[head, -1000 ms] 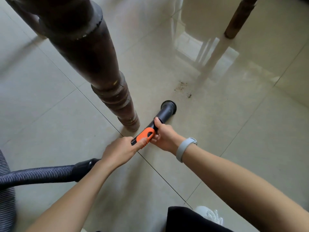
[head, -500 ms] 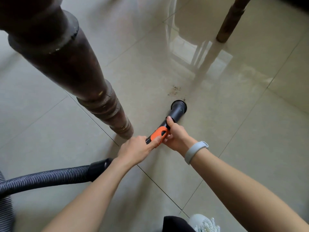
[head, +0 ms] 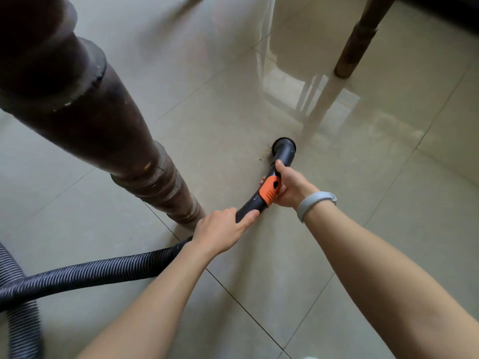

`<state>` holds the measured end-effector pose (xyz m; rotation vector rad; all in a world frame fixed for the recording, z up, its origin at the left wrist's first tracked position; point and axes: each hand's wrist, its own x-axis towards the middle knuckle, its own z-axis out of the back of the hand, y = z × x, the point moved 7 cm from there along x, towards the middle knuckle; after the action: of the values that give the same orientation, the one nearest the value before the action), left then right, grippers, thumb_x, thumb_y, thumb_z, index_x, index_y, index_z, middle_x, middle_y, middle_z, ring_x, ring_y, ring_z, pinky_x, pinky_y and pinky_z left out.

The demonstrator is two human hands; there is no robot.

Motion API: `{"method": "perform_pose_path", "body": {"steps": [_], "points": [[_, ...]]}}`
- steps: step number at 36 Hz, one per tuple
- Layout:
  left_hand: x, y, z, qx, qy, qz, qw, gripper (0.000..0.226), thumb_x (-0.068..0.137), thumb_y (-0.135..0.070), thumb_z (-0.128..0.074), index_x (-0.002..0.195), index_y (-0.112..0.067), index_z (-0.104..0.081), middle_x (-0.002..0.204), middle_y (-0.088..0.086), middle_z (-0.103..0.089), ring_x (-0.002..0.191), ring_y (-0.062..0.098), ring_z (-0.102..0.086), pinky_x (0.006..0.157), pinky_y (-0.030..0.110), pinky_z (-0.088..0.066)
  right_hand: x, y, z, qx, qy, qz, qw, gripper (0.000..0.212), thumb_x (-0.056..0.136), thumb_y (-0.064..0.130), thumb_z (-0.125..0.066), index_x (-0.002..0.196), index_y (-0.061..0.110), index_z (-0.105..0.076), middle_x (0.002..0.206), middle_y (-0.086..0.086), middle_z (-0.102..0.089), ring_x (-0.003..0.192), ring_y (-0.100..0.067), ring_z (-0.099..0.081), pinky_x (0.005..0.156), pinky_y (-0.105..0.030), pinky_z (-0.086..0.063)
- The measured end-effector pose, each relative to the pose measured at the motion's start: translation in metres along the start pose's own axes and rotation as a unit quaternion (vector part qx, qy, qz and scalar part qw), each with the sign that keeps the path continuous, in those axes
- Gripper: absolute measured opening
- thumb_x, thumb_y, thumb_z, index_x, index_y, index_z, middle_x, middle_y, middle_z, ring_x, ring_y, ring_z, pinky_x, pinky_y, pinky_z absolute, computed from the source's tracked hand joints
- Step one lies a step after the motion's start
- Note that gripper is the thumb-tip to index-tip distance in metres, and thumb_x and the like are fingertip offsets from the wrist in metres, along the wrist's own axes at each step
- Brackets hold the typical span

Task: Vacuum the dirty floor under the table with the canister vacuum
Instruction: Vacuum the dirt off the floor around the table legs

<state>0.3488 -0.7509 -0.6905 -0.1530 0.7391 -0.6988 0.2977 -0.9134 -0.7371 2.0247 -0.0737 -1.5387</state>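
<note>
A black vacuum nozzle (head: pixel 284 149) with an orange slider (head: pixel 269 190) lies low over the pale tiled floor. Its round mouth sits right at a small patch of brown dirt (head: pixel 267 152), most of which it hides. My right hand (head: pixel 290 186) grips the tube just behind the mouth, beside the slider. My left hand (head: pixel 223 230) holds the curved rear of the tube, thumb stretched along it. The ribbed black hose (head: pixel 85 273) runs off to the left edge and loops down at the bottom left.
A thick turned dark-wood table leg (head: pixel 155 177) stands just left of my left hand. A thinner wooden leg (head: pixel 355 42) stands far right at the back. Glossy tiles (head: pixel 388 177) with dark grout lines stretch right and toward me.
The nozzle has slid forward to the dirt patch, which now lies at its mouth. Both hands moved with it, and my left hand has slipped back off the orange slider.
</note>
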Motion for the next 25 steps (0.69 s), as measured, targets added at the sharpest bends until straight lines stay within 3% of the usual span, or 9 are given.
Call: {"method": "perform_pose_path", "body": {"steps": [3,8,11,14,16,20,25], "points": [[0.003,0.003,0.005,-0.019,0.003,0.016,1.000,0.059,0.085,-0.078,-0.023,0.076,-0.025,-0.047,0.089,0.003,-0.070,0.086,0.027,-0.067,0.083,0.037,-0.052,0.002,0.004,-0.010,-0.020,0.003,-0.003,1.000,0.030,0.096,0.040,-0.054,0.092,0.011,-0.049,0.073,-0.009,-0.056,0.063,-0.023,-0.057,0.061,-0.036,-0.048],[-0.011,0.012,0.005,-0.032,-0.012,0.025,0.999,0.060,0.084,-0.079,-0.023,0.071,-0.025,-0.046,0.085,0.005,-0.070,0.082,0.028,-0.067,0.082,0.039,-0.053,0.003,-0.009,-0.017,-0.041,0.030,-0.016,0.999,0.032,0.093,0.041,-0.058,0.097,0.011,-0.050,0.080,-0.008,-0.057,0.075,-0.024,-0.059,0.074,-0.038,-0.052],[-0.023,0.023,-0.003,-0.047,-0.016,0.041,0.998,0.060,0.083,-0.080,-0.023,0.070,-0.026,-0.046,0.083,0.004,-0.070,0.079,0.028,-0.068,0.082,0.039,-0.054,-0.001,-0.022,-0.025,-0.051,0.048,-0.019,0.997,0.033,0.093,0.042,-0.058,0.098,0.011,-0.048,0.083,-0.008,-0.055,0.088,-0.027,-0.058,0.061,-0.032,-0.054],[-0.033,0.036,-0.006,-0.054,-0.022,0.050,0.997,0.061,0.082,-0.080,-0.023,0.070,-0.025,-0.047,0.076,0.001,-0.069,0.074,0.025,-0.068,0.078,0.037,-0.054,-0.007,-0.036,-0.030,-0.040,0.059,-0.020,0.997,0.031,0.094,0.040,-0.058,0.092,0.010,-0.049,0.084,-0.009,-0.055,0.090,-0.028,-0.057,0.084,-0.041,-0.052],[-0.040,0.045,-0.009,-0.056,-0.015,0.049,0.997,0.062,0.082,-0.080,-0.024,0.071,-0.024,-0.048,0.072,-0.001,-0.068,0.070,0.023,-0.067,0.076,0.036,-0.055,-0.013,-0.049,-0.031,-0.032,0.065,-0.026,0.997,0.031,0.094,0.039,-0.058,0.090,0.010,-0.049,0.083,-0.009,-0.055,0.085,-0.027,-0.057,0.089,-0.043,-0.049],[-0.056,0.051,-0.015,-0.036,0.025,0.028,0.999,0.061,0.082,-0.079,-0.026,0.078,-0.025,-0.053,0.072,-0.002,-0.066,0.071,0.021,-0.067,0.074,0.036,-0.056,-0.021,-0.074,-0.014,0.004,0.040,-0.020,0.999,0.030,0.094,0.036,-0.058,0.097,0.007,-0.051,0.081,-0.012,-0.057,0.075,-0.026,-0.059,0.077,-0.042,-0.051],[-0.062,0.033,-0.022,0.007,0.049,-0.002,0.999,0.058,0.085,-0.077,-0.027,0.075,-0.024,-0.048,0.075,-0.002,-0.066,0.075,0.020,-0.066,0.073,0.032,-0.051,-0.031,-0.087,0.022,0.078,-0.006,-0.003,0.997,0.032,0.098,0.032,-0.053,0.108,0.002,-0.047,0.079,-0.015,-0.055,0.064,-0.028,-0.058,0.048,-0.031,-0.052]]}}
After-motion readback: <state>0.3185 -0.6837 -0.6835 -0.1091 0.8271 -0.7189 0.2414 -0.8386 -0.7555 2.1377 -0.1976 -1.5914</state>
